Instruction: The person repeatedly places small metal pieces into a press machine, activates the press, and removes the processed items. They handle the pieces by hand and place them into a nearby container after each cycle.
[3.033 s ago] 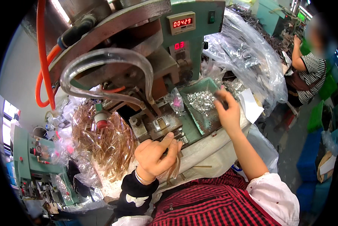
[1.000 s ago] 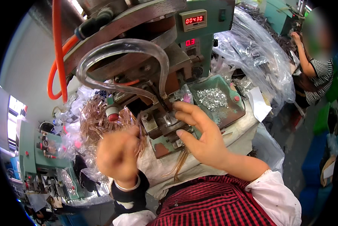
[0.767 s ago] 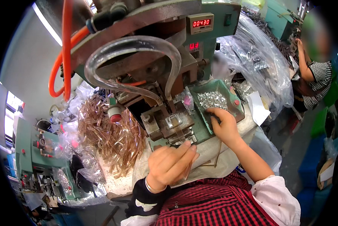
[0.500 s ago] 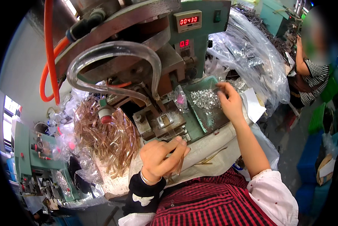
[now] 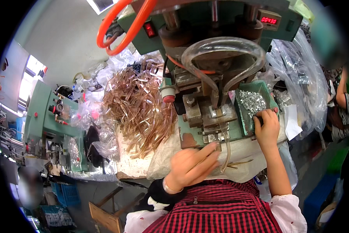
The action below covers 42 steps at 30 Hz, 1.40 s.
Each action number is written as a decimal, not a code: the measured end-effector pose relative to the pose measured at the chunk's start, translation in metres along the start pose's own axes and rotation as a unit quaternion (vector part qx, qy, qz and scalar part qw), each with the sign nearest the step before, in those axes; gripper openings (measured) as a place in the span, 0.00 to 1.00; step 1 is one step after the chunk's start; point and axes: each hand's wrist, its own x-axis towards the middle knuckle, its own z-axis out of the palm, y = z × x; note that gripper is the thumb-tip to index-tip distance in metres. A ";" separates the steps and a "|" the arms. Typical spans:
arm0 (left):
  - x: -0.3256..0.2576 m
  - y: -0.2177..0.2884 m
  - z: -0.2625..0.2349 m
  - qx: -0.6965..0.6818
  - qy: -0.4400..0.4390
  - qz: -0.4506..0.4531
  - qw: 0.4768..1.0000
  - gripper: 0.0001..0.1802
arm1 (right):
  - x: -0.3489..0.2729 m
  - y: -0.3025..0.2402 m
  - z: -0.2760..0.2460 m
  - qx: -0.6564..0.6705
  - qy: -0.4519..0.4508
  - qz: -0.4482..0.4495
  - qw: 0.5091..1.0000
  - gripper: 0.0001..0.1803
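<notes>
At the front of a green press point(image 5: 221, 58), a clear plastic strip point(image 5: 227, 149) hangs from the metal die point(image 5: 219, 113) toward the table edge. My left hand point(image 5: 194, 165), a little blurred, is just left of this strip with its fingers stretched out and apart. My right hand point(image 5: 268, 130) rests at the near right part of a green tray point(image 5: 242, 122). Its fingers curl down beside a heap of small shiny metal pieces point(image 5: 252, 101). What lies between those fingertips is hidden.
Left of the press lies a big pile of brownish clear strips point(image 5: 139, 112). A red button point(image 5: 168, 97) stands beside the die. A clear hose point(image 5: 223, 42) loops above it. White paper point(image 5: 293, 122) and plastic sheeting point(image 5: 299, 77) lie right. Another green machine point(image 5: 46, 112) stands far left.
The view has swung left, so the press appears farther right. My left hand's fingers have spread from their pinch at the strip. My right hand has come down, its fingers curled at the tray.
</notes>
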 end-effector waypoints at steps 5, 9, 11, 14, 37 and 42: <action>-0.028 -0.035 -0.075 0.224 0.152 -0.197 0.942 0.08 | -0.001 -0.003 0.002 0.095 0.037 0.115 0.988 0.06; -0.018 -0.103 -0.103 0.405 -0.013 -0.253 0.878 0.06 | 0.008 -0.002 0.007 0.206 0.038 0.185 0.960 0.06; -0.054 -0.154 -0.099 0.516 -0.119 -0.361 0.768 0.17 | 0.014 -0.003 0.015 0.196 0.045 0.147 0.968 0.07; -0.115 -0.208 -0.097 0.419 -0.013 -0.419 0.806 0.20 | 0.018 -0.003 0.011 0.221 0.090 0.159 0.958 0.07; 0.084 -0.039 -0.056 -0.109 0.173 -0.124 0.971 0.14 | 0.043 -0.140 -0.002 0.675 -0.046 0.238 0.697 0.25; 0.085 -0.047 -0.039 -0.085 0.215 -0.051 0.972 0.05 | 0.028 -0.154 -0.043 0.624 -0.082 0.227 0.743 0.33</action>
